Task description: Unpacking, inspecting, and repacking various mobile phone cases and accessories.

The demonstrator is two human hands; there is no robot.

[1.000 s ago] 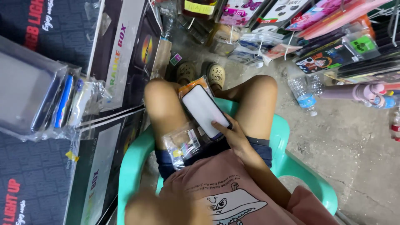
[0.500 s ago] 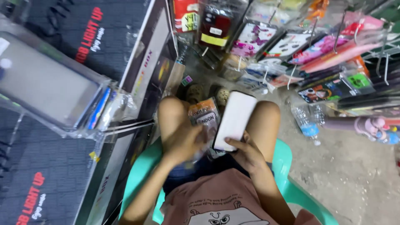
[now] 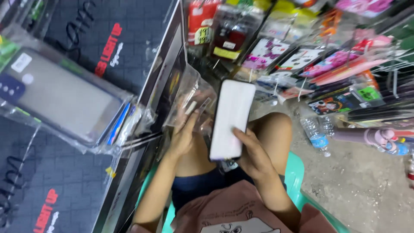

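Note:
I sit on a green plastic chair [image 3: 296, 172]. My right hand [image 3: 252, 153] grips a white phone case with a dark rim [image 3: 232, 118], held upright in front of my knees. My left hand [image 3: 183, 136] holds up a clear plastic bag [image 3: 189, 97] just left of the case. The bag is crumpled and something small and pale shows inside it. The two hands are close together, a few centimetres apart.
Big dark printed boxes [image 3: 108, 47] stand at my left, with a bagged phone case [image 3: 60, 99] hanging before them. Racks of packaged phone cases [image 3: 319, 60] fill the right and top. A plastic water bottle [image 3: 314, 134] lies on the concrete floor [image 3: 366, 185].
Both hands rose from my lap. The right lifted the case upright. The left came into view, took the clear bag from my lap and raised it. The view tilted up.

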